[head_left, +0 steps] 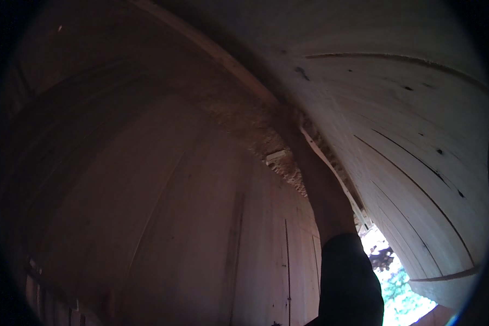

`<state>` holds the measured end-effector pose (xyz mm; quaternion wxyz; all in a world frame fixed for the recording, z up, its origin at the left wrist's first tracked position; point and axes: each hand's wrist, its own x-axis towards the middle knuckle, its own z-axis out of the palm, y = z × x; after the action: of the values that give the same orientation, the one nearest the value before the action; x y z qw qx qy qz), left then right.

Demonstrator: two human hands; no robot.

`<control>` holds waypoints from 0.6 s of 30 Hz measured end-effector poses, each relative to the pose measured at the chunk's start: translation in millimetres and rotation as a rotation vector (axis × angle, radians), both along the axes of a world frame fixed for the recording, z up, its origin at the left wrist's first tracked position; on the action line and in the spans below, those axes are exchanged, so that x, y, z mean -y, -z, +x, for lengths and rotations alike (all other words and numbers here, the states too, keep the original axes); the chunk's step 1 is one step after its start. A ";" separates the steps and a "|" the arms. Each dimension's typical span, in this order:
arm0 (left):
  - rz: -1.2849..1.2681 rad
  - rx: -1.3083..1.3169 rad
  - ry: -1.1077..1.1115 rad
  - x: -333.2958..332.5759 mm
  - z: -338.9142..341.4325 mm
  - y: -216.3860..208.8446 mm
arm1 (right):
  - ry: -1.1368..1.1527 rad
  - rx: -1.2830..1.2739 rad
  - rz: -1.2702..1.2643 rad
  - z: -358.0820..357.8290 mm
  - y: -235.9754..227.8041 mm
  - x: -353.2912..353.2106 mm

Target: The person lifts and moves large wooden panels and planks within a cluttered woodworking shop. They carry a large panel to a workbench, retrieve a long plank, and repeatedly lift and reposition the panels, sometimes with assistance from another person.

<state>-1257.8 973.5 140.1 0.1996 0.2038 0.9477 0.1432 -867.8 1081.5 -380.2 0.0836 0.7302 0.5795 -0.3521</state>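
My right forearm, in a dark sleeve (348,277), reaches up from the lower edge into a dim gap between wooden boards. At its far end my right hand (288,122) lies in shadow, close to the end of a long wooden strip (239,73). Its fingers are too dark to make out, so any grip is hidden. Beside the wrist is a thin pale wooden strip (331,168). A small light wood offcut (276,156) lies among sawdust or crumbly debris (290,174) left of the forearm. My left hand does not show.
A broad plank surface (201,228) fills the left and middle. Another pale plank wall (413,141), with cracks and dark knots, curves along the right. Between them at lower right, a bright opening (399,288) shows greenery. Deep shadow covers the upper left.
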 end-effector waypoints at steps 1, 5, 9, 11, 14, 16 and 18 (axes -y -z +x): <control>-0.030 -0.034 0.056 14.7 -8.5 -0.1 | -0.161 0.154 -0.085 -5.7 -12.8 -4.4; -0.090 -0.052 0.194 46.8 -29.2 -0.2 | -0.186 0.187 -0.223 -8.1 -64.7 -55.5; -0.118 -0.058 0.275 61.9 -37.6 -1.3 | -0.105 0.278 -0.060 5.2 -77.2 -52.3; -0.091 -0.044 0.181 61.8 -32.2 1.1 | -0.109 0.311 0.005 15.9 -63.8 -43.6; -0.084 0.022 0.143 35.6 -16.8 11.7 | -0.101 0.340 -0.005 30.2 -61.1 -26.3; 0.034 0.057 -0.124 25.8 -9.0 25.0 | -0.102 0.348 -0.016 39.4 -60.6 -16.3; 0.126 0.078 -0.258 18.7 -3.5 30.6 | -0.053 0.312 -0.037 57.8 -76.7 2.3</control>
<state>-1261.3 954.8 109.6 0.2032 0.0866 0.9466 0.2350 -810.0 1079.2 -303.5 0.1954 0.7587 0.5721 -0.2426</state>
